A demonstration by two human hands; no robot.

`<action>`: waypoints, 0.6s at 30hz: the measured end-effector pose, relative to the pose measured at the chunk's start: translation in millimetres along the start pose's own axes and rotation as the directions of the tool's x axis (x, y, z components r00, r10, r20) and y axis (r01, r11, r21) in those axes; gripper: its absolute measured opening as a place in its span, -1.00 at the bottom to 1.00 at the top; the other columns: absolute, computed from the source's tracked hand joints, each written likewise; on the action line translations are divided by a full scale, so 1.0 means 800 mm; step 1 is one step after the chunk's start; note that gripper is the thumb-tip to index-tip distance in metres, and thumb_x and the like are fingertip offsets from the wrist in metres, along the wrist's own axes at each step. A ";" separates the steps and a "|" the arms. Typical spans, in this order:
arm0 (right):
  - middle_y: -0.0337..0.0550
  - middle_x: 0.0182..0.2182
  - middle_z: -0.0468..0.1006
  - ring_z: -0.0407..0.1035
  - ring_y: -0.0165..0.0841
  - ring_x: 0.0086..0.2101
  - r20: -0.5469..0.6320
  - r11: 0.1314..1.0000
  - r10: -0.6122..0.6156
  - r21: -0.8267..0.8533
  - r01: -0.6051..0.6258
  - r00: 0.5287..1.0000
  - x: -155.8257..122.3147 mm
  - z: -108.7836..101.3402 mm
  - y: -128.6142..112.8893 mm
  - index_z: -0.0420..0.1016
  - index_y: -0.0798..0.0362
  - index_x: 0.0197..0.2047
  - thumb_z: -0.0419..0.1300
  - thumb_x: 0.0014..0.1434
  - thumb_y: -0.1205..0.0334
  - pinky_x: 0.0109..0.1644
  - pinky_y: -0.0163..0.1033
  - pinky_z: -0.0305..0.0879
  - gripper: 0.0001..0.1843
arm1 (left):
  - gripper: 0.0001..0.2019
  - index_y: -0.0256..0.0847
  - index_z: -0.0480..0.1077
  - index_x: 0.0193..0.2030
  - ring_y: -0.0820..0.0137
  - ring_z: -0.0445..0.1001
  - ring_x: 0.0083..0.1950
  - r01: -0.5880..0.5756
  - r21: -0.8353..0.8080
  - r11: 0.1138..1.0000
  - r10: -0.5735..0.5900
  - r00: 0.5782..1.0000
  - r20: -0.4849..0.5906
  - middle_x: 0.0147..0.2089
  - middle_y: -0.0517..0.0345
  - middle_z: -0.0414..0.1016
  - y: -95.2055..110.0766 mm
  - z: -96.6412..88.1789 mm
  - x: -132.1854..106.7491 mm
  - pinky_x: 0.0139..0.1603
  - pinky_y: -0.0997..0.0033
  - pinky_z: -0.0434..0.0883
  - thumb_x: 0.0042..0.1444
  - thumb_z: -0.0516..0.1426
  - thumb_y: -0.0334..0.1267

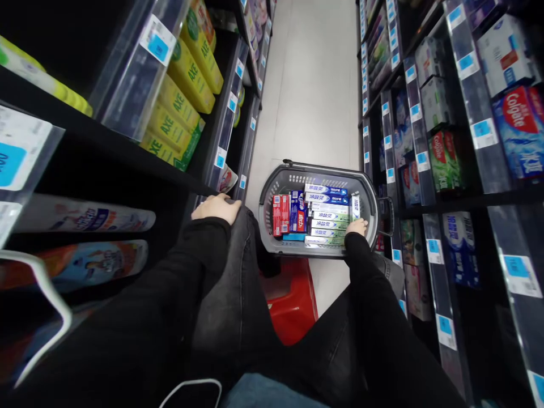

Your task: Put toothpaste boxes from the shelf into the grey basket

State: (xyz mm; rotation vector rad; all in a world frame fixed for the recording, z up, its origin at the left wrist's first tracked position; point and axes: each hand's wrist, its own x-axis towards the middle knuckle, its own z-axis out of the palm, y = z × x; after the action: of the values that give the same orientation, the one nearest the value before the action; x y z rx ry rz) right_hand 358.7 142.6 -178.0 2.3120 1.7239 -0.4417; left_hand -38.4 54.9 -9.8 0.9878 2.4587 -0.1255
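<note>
A grey shopping basket (312, 168) stands on the aisle floor in front of my knees. Toothpaste boxes (325, 224) in white, green and blue lie side by side in it, with red and dark-blue boxes (289, 215) at its left. My right hand (357, 226) reaches over the basket's near right rim, its fingers closed at the lower end of a white toothpaste box (356, 207) turned crosswise to the row. Resting on my left knee, my left hand (217, 208) is flat and holds nothing.
Red plastic stool (293, 303) below, between my legs. The left shelves carry yellow AXE bottles (182, 105) and lying spray cans. Colgate packs (521, 130) and other boxes fill the right shelves. The pale floor (314, 79) stretches ahead between both shelf rows.
</note>
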 end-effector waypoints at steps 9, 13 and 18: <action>-0.01 0.06 0.38 0.37 -0.24 -0.05 -0.048 0.977 0.192 -0.089 -0.195 0.980 0.025 0.033 0.006 0.29 0.08 0.16 0.13 0.28 0.06 -0.03 -0.03 0.40 -0.55 | -0.46 -0.09 0.47 0.11 -0.06 0.44 0.09 0.021 0.081 0.996 -0.020 1.000 -0.017 0.16 -0.13 0.43 0.005 0.005 0.003 0.05 0.04 0.39 0.06 0.06 0.12; 0.16 0.08 0.34 0.39 -0.20 -0.08 -0.063 0.987 0.114 -0.109 -0.121 0.991 0.019 0.024 0.006 0.28 0.17 0.17 0.02 0.32 0.16 -0.07 -0.04 0.38 -0.59 | -0.48 -0.05 0.49 0.09 -0.06 0.46 0.06 0.019 0.081 0.997 -0.017 1.000 -0.026 0.13 -0.12 0.45 0.006 0.006 0.001 0.01 0.04 0.40 0.07 0.05 0.12; 0.37 0.12 0.30 0.29 -0.02 0.02 -0.095 0.978 -0.139 -0.170 0.121 0.986 0.040 -0.006 -0.021 0.28 0.26 0.16 -0.30 0.28 0.43 -0.02 0.10 0.24 -0.48 | -0.49 -0.03 0.49 0.08 -0.07 0.45 0.07 0.022 0.064 0.998 -0.020 0.999 -0.034 0.13 -0.09 0.46 0.005 0.007 0.000 0.02 0.03 0.40 0.06 0.06 0.12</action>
State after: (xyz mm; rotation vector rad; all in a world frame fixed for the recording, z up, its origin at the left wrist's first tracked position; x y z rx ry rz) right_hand 351.6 177.1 -185.5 2.1516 1.8920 -0.1939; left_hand -33.7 56.4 -14.7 0.9988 2.5103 -0.1973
